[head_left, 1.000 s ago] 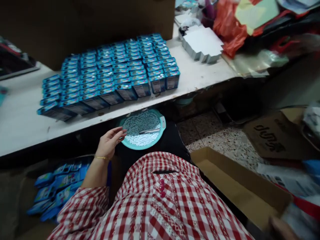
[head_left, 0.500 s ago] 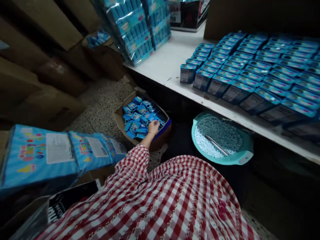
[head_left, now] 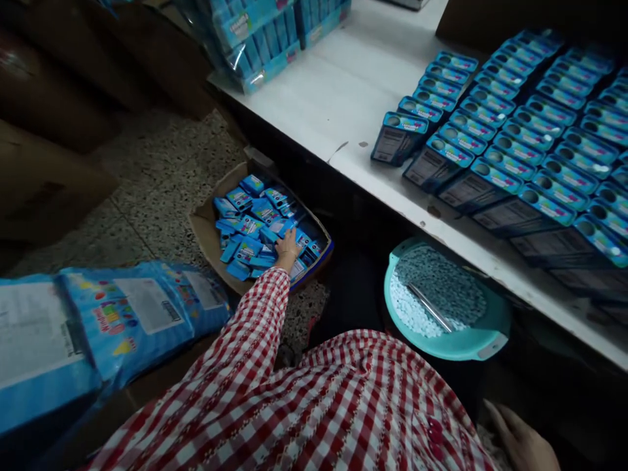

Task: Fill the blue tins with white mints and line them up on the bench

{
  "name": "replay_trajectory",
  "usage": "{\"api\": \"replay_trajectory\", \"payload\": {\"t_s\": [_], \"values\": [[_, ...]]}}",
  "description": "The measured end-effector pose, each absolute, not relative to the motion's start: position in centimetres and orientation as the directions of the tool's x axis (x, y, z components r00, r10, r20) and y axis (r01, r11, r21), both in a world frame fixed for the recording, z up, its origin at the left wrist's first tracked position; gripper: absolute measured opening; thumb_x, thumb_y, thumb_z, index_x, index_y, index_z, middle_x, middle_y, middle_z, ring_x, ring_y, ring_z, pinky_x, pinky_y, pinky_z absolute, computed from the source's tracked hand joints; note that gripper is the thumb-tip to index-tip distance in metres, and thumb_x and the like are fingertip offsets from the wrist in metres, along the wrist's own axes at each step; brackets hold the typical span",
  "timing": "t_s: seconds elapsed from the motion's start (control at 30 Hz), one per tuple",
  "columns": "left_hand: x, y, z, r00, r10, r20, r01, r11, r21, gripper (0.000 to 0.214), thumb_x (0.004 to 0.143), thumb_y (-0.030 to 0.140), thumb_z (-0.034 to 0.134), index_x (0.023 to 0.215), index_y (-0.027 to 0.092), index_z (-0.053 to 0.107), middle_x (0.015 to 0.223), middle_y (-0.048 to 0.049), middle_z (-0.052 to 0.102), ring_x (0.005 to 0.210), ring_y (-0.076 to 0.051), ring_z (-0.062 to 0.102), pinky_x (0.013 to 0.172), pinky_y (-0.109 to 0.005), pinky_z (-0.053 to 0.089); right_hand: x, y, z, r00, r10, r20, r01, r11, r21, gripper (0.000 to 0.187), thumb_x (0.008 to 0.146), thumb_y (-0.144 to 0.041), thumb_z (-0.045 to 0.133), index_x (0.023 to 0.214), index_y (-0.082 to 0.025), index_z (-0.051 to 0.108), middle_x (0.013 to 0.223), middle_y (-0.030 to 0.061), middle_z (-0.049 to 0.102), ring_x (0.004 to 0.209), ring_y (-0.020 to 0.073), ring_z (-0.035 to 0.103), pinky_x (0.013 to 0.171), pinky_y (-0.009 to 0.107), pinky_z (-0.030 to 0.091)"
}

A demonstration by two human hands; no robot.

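My left hand [head_left: 288, 248] reaches down into a cardboard box [head_left: 200, 226] on the floor, its fingers spread over a heap of small blue printed packs [head_left: 250, 226]. The fingertips touch the packs at the right side of the heap; none is clearly gripped. At the lower right edge my right hand [head_left: 524, 439] hangs in dim light beside my body, fingers stretched out and no object visible in it. Nearest to it stands a turquoise basin [head_left: 471, 345] of small pale pellets [head_left: 417, 313], with a metal tube-like tool [head_left: 430, 307] lying on them.
A white table [head_left: 314, 108] runs diagonally above the basin. Rows of upright blue tins or packs [head_left: 495, 157] stand on its right, and film-wrapped stacks [head_left: 260, 46] at its far left. Large blue printed bags [head_left: 142, 314] lie at left, with cardboard boxes [head_left: 44, 190] behind.
My left hand has gone from pinched fingers near the box's right edge to spread fingers on the packs. My right hand has come into view at lower right. The view has shifted.
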State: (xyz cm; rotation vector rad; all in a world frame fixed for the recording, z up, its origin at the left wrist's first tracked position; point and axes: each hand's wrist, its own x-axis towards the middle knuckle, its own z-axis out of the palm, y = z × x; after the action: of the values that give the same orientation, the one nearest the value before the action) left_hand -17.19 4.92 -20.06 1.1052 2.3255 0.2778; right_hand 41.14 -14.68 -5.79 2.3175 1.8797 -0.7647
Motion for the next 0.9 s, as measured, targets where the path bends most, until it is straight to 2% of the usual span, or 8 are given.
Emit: {"api": "replay_trajectory", "payload": {"t_s": [0.13, 0.33, 0.47, 0.53, 0.6, 0.7, 0.77, 0.9], "values": [[-17.7, 6.9, -20.3, -0.580, 0.732, -0.358, 0.565, 0.678, 0.470, 0.054, 0.072, 0.023, 0.063, 0.123, 0.012, 0.050, 0.128, -0.0193, 0.045, 0.126, -0.039, 0.030, 0.101, -0.055, 0.027, 39.9, -10.2, -6.0, 0.125, 0.840, -0.527, 0.908, -0.311, -0.281, 0.035, 0.068, -0.054, 0.048, 0.080, -0.032, 0.073, 0.084, 0.0020, 0.073, 0.079, 0.0279, 0.068, 0.063, 0.032, 0.056], [-20.0, 4.9, -16.0, -0.570, 0.751, -0.335, 0.436, 0.621, 0.652, 0.055, 0.077, 0.023, 0.058, 0.128, 0.019, 0.040, 0.126, -0.0125, 0.051, 0.117, -0.026, 0.047, 0.097, -0.042, 0.039, 38.9, -5.9, -8.3, -0.029, 0.922, -0.387, 0.958, -0.085, -0.274, 0.040, 0.073, -0.050, 0.042, 0.090, -0.026, 0.070, 0.095, 0.0070, 0.071, 0.085, 0.0286, 0.066, 0.071, 0.037, 0.053], [-17.4, -0.2, -12.0, -0.356, 0.843, -0.402, -0.027, 0.421, 0.907, 0.061, 0.074, 0.036, 0.058, 0.129, 0.028, 0.033, 0.116, -0.0060, 0.057, 0.100, -0.021, 0.057, 0.087, -0.041, 0.046, 36.6, -2.2, -11.5, -0.211, 0.939, -0.271, 0.971, 0.170, -0.167, 0.037, 0.081, -0.037, 0.039, 0.103, -0.019, 0.063, 0.104, 0.0129, 0.065, 0.096, 0.0264, 0.061, 0.083, 0.039, 0.048], [-14.6, -2.7, -11.1, -0.212, 0.875, -0.436, -0.232, 0.389, 0.892, 0.060, 0.066, 0.039, 0.064, 0.120, 0.027, 0.040, 0.109, -0.0052, 0.059, 0.095, -0.020, 0.059, 0.083, -0.040, 0.047, 34.9, -0.7, -12.3, -0.204, 0.924, -0.323, 0.978, 0.208, -0.022, 0.038, 0.082, -0.033, 0.042, 0.109, -0.014, 0.060, 0.106, 0.0169, 0.063, 0.095, 0.0272, 0.059, 0.085, 0.041, 0.045], [-11.6, -4.7, -10.9, -0.070, 0.875, -0.479, -0.304, 0.438, 0.846, 0.056, 0.059, 0.036, 0.069, 0.108, 0.024, 0.045, 0.103, -0.0045, 0.060, 0.089, -0.019, 0.059, 0.080, -0.037, 0.048, 33.4, 0.2, -12.4, -0.143, 0.888, -0.436, 0.975, 0.201, 0.090, 0.037, 0.086, -0.030, 0.039, 0.113, -0.013, 0.058, 0.103, 0.0175, 0.063, 0.090, 0.0266, 0.059, 0.080, 0.040, 0.044], [-8.3, -6.2, -10.4, 0.174, 0.831, -0.529, -0.178, 0.554, 0.813, 0.051, 0.053, 0.030, 0.073, 0.097, 0.020, 0.048, 0.097, -0.0036, 0.060, 0.082, -0.017, 0.059, 0.074, -0.030, 0.047, 32.0, 0.8, -11.9, -0.131, 0.839, -0.528, 0.966, 0.229, 0.123, 0.037, 0.088, -0.015, 0.031, 0.113, -0.014, 0.058, 0.108, 0.0170, 0.059, 0.092, 0.0232, 0.058, 0.076, 0.033, 0.042], [-7.1, -6.1, -9.2, 0.329, 0.790, -0.517, 0.021, 0.541, 0.841, 0.058, 0.053, 0.027, 0.073, 0.104, 0.020, 0.048, 0.096, -0.0028, 0.060, 0.083, -0.017, 0.059, 0.074, -0.028, 0.046, 31.6, 0.7, -11.7, -0.137, 0.819, -0.557, 0.967, 0.232, 0.102, 0.038, 0.088, -0.012, 0.028, 0.109, -0.013, 0.059, 0.107, 0.0162, 0.059, 0.091, 0.0216, 0.059, 0.075, 0.031, 0.041], [-5.2, -4.5, -5.6, 0.494, 0.704, -0.510, 0.516, 0.235, 0.824, 0.058, 0.050, 0.026, 0.074, 0.105, 0.023, 0.056, 0.089, -0.0006, 0.063, 0.086, -0.020, 0.060, 0.076, -0.026, 0.044, 31.2, 0.5, -11.7, -0.148, 0.822, -0.549, 0.977, 0.207, 0.047, 0.032, 0.091, -0.025, 0.035, 0.107, -0.013, 0.060, 0.108, 0.0149, 0.058, 0.097, 0.0209, 0.056, 0.078, 0.028, 0.039]]}}
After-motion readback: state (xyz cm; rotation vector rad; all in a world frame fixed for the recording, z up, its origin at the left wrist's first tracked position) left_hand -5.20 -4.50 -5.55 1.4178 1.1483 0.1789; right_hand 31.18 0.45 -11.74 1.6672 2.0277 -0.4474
